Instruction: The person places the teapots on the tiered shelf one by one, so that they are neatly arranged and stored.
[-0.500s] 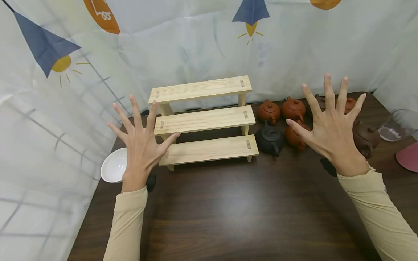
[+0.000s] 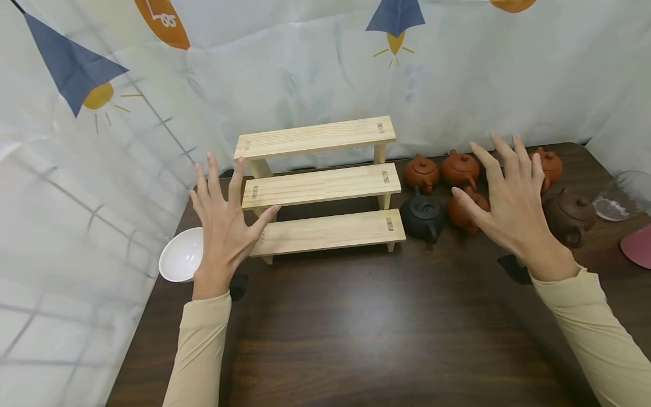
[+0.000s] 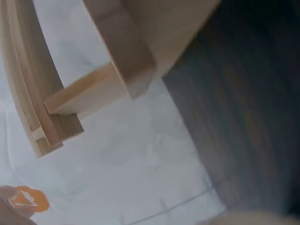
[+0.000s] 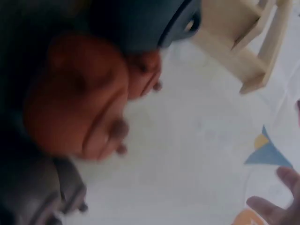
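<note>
Left hand [image 2: 220, 240]: raised near the three-tiered pale wooden stand [image 2: 325, 183]; nothing gripped, parted fingers drawn slightly closer than half a second ago. Right hand [image 2: 519, 212]: raised near the round reddish-brown clay teapots [image 2: 460, 168]; nothing gripped, fingers apart, now more bent. Black clay teapot [image 2: 423, 216]: placed right of the stand, on the dark wood-grain table [image 2: 366, 316]. No item has been displaced; handling is judged not yet begun.

I see a long beige sleeve [image 2: 200, 350] behind the left grip [image 2: 222, 232], creased lengthwise, with a banded cuff [image 2: 205, 312]. A matching sleeve [image 2: 592, 334] trails from the right grip [image 2: 521, 217]. On each grip's thumb side, near its base, shows a small black piece [image 2: 238, 286].
</note>
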Demonstrator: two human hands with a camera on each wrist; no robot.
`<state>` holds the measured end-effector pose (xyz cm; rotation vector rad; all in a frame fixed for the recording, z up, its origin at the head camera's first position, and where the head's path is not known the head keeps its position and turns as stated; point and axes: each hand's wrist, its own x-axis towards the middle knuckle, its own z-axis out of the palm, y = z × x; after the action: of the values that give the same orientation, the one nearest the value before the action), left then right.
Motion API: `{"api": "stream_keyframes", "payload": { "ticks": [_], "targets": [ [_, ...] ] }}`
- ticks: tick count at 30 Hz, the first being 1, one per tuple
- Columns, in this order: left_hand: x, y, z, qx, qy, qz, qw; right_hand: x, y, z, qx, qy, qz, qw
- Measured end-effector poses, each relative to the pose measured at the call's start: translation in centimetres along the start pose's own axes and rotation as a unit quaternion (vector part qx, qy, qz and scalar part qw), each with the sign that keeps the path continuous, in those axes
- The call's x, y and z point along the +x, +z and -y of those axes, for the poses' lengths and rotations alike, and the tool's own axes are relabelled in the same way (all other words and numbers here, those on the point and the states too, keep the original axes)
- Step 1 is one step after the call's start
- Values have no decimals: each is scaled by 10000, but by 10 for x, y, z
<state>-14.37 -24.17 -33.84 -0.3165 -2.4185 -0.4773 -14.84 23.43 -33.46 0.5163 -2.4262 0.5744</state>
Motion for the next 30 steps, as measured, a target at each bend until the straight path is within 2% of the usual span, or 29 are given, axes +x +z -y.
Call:
{"api": "stream_keyframes", "payload": {
  "ticks": [3, 5, 7, 9, 11, 13, 14, 16, 18, 21, 23, 25, 27, 28, 30],
  "targets": [
    [-5, 2, 0, -882, -497, 269, 9945, -1, 1, 5, 597, -112, -140, 9981],
    [-8, 3, 0, -1484, -897, 411, 9840, -4, 0, 9, 905, 70, 0, 9959],
    [-10, 4, 0, -1972, -1318, 538, 9700, -6, -1, 14, 1141, 469, 468, 9913],
    [-10, 4, 1, -2410, -1691, 659, 9534, -9, -1, 16, 1349, 942, 1185, 9792],
    [-9, 5, 2, -2746, -1968, 815, 9377, -12, 0, 17, 1473, 1327, 1945, 9607],
    [-8, 8, 5, -3100, -2175, 998, 9201, -15, 3, 16, 1571, 1547, 2537, 9418],
    [-7, 10, 6, -3296, -2234, 1092, 9108, -16, 5, 15, 1622, 1571, 2742, 9348],
    [-5, 15, 9, -3567, -2310, 1244, 8966, -20, 11, 14, 1681, 1604, 3016, 9247],
    [-3, 19, 11, -3719, -2378, 1361, 8869, -24, 17, 14, 1795, 1647, 3160, 9170],
    [-3, 24, 15, -3820, -2439, 1422, 8799, -29, 25, 16, 2003, 1751, 3274, 9067],
    [-3, 26, 17, -3802, -2462, 1419, 8802, -30, 30, 16, 2243, 1788, 3345, 8977],
    [-3, 28, 18, -3840, -2443, 1372, 8798, -30, 32, 13, 2637, 1858, 3423, 8825],
    [-3, 29, 19, -3861, -2427, 1338, 8798, -30, 33, 6, 3132, 1982, 3512, 8598],
    [-3, 30, 20, -3850, -2409, 1328, 8810, -30, 33, 3, 3381, 2087, 3582, 8449],
    [-3, 32, 21, -3922, -2386, 1322, 8785, -30, 32, -3, 3758, 2308, 3714, 8171]
  ]
}}
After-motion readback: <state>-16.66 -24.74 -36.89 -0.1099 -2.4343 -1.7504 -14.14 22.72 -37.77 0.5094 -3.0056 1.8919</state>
